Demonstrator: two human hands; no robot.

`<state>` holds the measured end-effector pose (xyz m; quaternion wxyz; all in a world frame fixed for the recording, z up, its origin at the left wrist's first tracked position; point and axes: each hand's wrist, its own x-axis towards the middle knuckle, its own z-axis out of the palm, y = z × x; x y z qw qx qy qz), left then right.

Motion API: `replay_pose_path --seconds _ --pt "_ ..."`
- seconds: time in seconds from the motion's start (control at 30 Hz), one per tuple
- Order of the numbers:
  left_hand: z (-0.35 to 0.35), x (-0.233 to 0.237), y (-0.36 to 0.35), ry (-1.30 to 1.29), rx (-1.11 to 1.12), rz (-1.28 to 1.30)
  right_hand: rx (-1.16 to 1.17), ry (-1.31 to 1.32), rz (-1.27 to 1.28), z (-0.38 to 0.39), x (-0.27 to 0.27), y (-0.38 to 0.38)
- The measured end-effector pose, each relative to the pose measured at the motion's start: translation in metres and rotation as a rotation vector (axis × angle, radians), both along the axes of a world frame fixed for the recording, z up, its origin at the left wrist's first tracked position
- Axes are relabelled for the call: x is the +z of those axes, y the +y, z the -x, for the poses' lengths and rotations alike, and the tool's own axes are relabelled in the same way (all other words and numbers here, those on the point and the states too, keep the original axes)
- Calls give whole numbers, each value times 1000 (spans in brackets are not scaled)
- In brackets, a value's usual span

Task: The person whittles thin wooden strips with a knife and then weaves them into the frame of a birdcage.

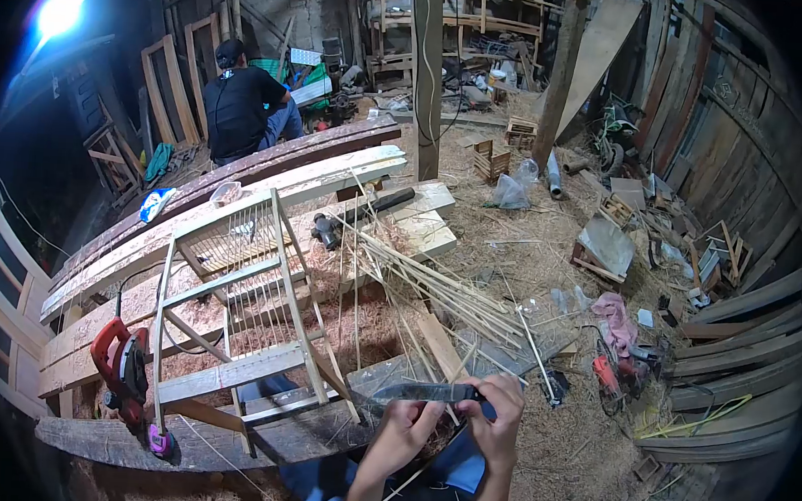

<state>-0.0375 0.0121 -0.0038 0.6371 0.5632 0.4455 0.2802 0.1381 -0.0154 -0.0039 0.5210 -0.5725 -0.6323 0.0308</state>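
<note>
Low in the centre of the frame, the right hand [499, 417] is closed around the handle of a knife [425, 392], its blade pointing left. The left hand [405, 435], just beneath the blade, pinches a thin bamboo sliver [403, 487] that slants down-left. Above the hands lies a bundle of bamboo sticks [435, 293]. At left, a slatted wooden cage frame [235, 296] stands on the bench [100, 280].

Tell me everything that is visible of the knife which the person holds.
The knife has a long, flat blade of dull grey metal, tapering to a point. It lies nearly level, point to the left, by the near edge of the workbench. The right hand closes around its handle, mostly hidden. The left hand curls just under the blade; contact is unclear.
</note>
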Motion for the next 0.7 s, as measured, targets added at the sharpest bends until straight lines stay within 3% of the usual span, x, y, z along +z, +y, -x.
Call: replay_pose_path --seconds 0.1,0.17,0.4,0.47,0.7 --pt "-4 13 -6 -19 26 -22 26 -2 10 -3 0 0" --pt "-7 18 -9 -171 78 -69 56 -15 34 -4 3 -1" --pt "-17 23 -12 -125 88 -175 129 37 83 -4 7 -2" --pt "-18 33 -13 26 57 -244 131 59 82 -5 6 -3" --pt "-22 16 -14 -46 69 -303 151 63 72 -11 3 -3"
